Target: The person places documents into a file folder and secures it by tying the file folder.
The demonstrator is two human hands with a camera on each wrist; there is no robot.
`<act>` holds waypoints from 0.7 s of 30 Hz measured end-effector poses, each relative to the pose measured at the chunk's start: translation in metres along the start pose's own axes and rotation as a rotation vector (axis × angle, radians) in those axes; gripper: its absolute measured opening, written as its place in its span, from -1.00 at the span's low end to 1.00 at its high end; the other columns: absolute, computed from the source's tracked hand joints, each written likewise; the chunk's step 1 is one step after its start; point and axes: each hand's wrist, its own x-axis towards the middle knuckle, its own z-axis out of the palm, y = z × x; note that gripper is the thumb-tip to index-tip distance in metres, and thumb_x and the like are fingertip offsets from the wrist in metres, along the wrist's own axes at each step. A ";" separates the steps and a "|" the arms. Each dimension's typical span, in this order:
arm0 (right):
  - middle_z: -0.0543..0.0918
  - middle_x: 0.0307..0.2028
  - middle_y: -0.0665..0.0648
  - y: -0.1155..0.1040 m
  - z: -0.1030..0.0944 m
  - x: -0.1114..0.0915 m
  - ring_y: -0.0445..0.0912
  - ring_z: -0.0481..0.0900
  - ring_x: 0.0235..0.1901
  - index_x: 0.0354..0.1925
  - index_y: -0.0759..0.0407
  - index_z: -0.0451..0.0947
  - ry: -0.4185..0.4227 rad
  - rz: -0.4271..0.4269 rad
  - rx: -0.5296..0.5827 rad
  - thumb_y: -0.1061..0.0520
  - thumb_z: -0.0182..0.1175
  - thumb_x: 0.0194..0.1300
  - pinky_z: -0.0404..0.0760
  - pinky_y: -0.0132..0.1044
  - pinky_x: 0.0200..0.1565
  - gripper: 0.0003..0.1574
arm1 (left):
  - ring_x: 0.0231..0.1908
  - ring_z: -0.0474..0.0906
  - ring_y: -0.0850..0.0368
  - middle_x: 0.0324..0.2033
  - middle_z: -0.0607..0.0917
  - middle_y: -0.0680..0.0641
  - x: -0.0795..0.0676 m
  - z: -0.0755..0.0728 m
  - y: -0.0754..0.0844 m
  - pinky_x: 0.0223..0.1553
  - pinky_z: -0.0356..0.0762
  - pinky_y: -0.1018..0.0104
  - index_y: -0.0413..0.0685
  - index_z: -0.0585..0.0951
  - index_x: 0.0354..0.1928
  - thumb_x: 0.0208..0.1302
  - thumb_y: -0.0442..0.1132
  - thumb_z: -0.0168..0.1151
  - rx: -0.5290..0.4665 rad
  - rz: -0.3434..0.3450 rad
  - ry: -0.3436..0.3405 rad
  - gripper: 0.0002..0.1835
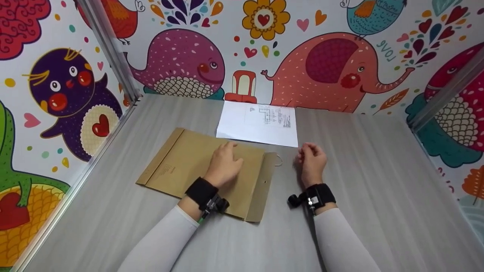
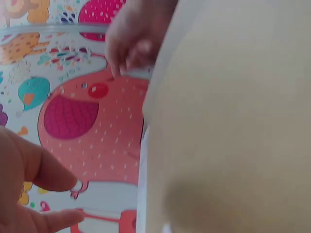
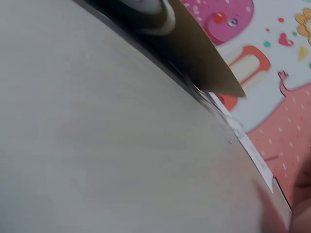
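A brown kraft-paper document envelope lies on the table, its narrow flap folded out at the right end. A thin white string loops out from beside the flap. Over the envelope's middle is my left hand; its thumb and finger are apart with nothing between them in the left wrist view. To the right of the flap, my right hand hovers near the tabletop with loosely bent fingers and no visible object. Only part of that hand shows at the right wrist view's edge.
Behind the envelope lies white paper with a printed drawing, its near right corner close to my right hand. Decorated panels wall in the grey table at the back and sides. A dark cable runs along my right forearm.
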 end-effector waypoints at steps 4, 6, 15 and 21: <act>0.60 -0.43 0.04 -0.001 -0.004 0.019 -0.19 0.56 -0.48 -0.22 0.25 0.57 0.114 -0.078 -0.009 0.24 0.20 0.37 0.55 -0.43 -0.46 -0.93 | 0.25 0.44 -0.15 0.23 0.53 -0.21 0.019 -0.003 -0.003 0.31 0.39 -0.03 -0.08 0.45 0.33 0.28 -0.22 0.24 0.001 -0.007 0.070 -0.44; 0.60 -0.38 0.07 0.000 -0.005 0.027 -0.17 0.53 -0.46 -0.15 0.31 0.56 0.134 -0.078 -0.077 0.23 0.22 0.35 0.53 -0.43 -0.45 -0.85 | 0.22 0.44 -0.16 0.20 0.54 -0.22 0.029 -0.001 -0.005 0.27 0.42 -0.02 -0.07 0.45 0.32 0.27 -0.20 0.24 0.017 -0.012 0.092 -0.44; 0.45 0.30 0.31 -0.001 0.007 0.041 0.13 0.42 0.28 0.38 0.16 0.31 -0.272 -0.095 -0.949 -0.01 0.31 0.22 0.39 0.00 0.33 -0.17 | 0.20 0.37 -0.17 0.21 0.48 -0.24 0.084 0.007 -0.026 0.20 0.42 -0.04 -0.06 0.37 0.36 0.30 0.05 0.27 0.219 -0.121 0.193 -0.33; 0.51 0.25 0.31 -0.008 0.013 0.036 0.18 0.45 0.27 0.30 0.22 0.41 -0.386 -0.117 -1.097 -0.02 0.33 0.19 0.40 0.06 0.32 -0.23 | 0.19 0.30 -0.19 0.26 0.45 -0.29 0.103 0.007 -0.028 0.29 0.27 -0.08 -0.17 0.27 0.44 0.31 0.19 0.21 0.196 -0.263 0.095 -0.18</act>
